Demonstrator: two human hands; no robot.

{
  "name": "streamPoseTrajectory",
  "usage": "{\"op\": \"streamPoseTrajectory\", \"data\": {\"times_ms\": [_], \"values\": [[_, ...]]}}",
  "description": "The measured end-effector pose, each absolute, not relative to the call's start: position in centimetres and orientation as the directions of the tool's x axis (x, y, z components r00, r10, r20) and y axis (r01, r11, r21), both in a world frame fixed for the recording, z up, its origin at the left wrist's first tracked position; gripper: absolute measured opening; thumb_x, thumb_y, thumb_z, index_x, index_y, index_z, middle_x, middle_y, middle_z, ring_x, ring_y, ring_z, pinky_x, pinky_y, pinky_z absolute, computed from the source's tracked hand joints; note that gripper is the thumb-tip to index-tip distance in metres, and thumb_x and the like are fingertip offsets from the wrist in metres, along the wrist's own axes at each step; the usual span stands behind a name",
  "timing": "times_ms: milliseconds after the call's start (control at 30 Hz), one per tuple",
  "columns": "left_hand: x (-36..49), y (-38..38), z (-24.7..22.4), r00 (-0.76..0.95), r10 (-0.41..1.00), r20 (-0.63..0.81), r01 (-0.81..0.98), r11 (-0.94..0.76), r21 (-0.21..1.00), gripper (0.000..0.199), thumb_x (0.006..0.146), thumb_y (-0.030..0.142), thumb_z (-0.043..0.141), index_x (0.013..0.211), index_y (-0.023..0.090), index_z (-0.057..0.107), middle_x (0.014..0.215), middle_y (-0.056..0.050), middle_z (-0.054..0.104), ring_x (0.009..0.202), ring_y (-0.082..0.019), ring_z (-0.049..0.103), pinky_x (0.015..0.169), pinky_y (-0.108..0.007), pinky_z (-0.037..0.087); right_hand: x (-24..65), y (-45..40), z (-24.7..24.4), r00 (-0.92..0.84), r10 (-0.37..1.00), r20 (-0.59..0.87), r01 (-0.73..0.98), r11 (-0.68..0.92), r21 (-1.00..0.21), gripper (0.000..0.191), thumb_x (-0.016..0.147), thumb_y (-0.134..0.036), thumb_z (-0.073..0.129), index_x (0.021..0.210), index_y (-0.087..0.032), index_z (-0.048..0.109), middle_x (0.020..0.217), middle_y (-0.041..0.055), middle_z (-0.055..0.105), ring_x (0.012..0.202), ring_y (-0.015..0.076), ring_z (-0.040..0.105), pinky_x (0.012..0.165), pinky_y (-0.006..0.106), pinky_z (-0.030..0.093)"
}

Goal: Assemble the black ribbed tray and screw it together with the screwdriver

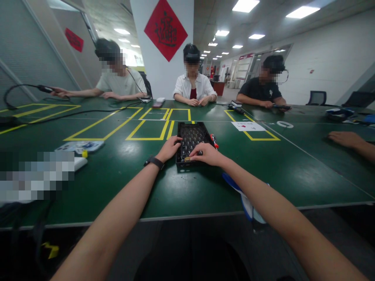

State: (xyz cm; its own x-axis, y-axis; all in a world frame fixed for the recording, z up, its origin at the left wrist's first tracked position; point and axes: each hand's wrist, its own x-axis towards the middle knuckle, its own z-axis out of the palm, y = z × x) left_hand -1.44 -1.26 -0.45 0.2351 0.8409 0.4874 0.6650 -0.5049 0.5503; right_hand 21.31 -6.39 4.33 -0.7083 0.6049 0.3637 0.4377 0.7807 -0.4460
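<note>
A black tray-like case with rows of small shiny parts inside lies on the green table. My left hand, with a dark band at the wrist, rests its fingers on the case's left edge. Over the near right part of the case is my right hand, its thumb and fingers pinched at a small yellowish piece near the front left corner. A red and black tool lies against the case's right side.
Three people sit across the table; another person's hand rests at the right. A white paper, a white ring, a phone-like item and a blue-white object lie around. Yellow tape marks rectangles.
</note>
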Motion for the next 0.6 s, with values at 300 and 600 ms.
{"op": "streamPoseTrajectory", "data": {"times_ms": [300,600], "values": [[-1.51,-1.43,-0.30,0.244,0.857,0.455,0.664,-0.489,0.566,0.030,0.082,0.025,0.041,0.097,0.016,0.067,0.113,-0.006,0.061,0.123,-0.021,0.043,0.109,-0.038,0.030,21.18,-6.17,4.10,-0.747,0.556,0.364,0.449,0.826,-0.341,0.018,0.080,-0.033,0.064,0.086,-0.020,0.074,0.085,0.0063,0.071,0.085,0.0166,0.059,0.081,0.030,0.041],[-1.53,-1.48,-0.17,0.248,0.856,0.453,0.651,-0.494,0.576,0.029,0.081,0.026,0.042,0.093,0.017,0.067,0.109,-0.006,0.061,0.122,-0.021,0.044,0.109,-0.038,0.030,21.25,-6.56,4.44,-0.744,0.567,0.352,0.451,0.816,-0.362,0.018,0.080,-0.033,0.063,0.082,-0.018,0.073,0.084,0.0059,0.070,0.084,0.0156,0.059,0.080,0.029,0.042]]}}
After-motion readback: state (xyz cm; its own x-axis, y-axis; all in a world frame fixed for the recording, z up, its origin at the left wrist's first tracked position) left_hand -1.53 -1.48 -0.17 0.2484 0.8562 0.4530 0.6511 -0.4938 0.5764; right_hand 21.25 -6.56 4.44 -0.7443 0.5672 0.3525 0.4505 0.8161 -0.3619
